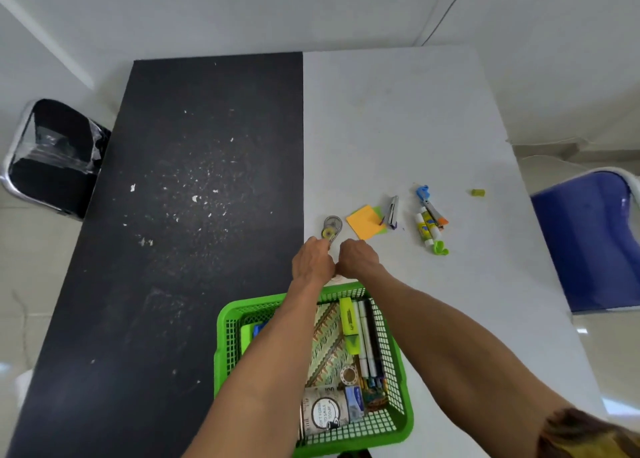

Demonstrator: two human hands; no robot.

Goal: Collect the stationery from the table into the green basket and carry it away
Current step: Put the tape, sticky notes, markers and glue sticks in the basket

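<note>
Hands [311, 262] beside round plastic dispenser [332, 228].

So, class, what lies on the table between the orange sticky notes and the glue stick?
In the head view, a grey and purple stapler lies between the orange sticky notes and the glue stick, close beside the notes.

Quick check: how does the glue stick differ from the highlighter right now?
The glue stick lies on the white table, not yet collected; the highlighter already lies in the green basket. The glue stick is white with a yellow label; the highlighter is yellow-green. Both are long and lie flat.
</note>
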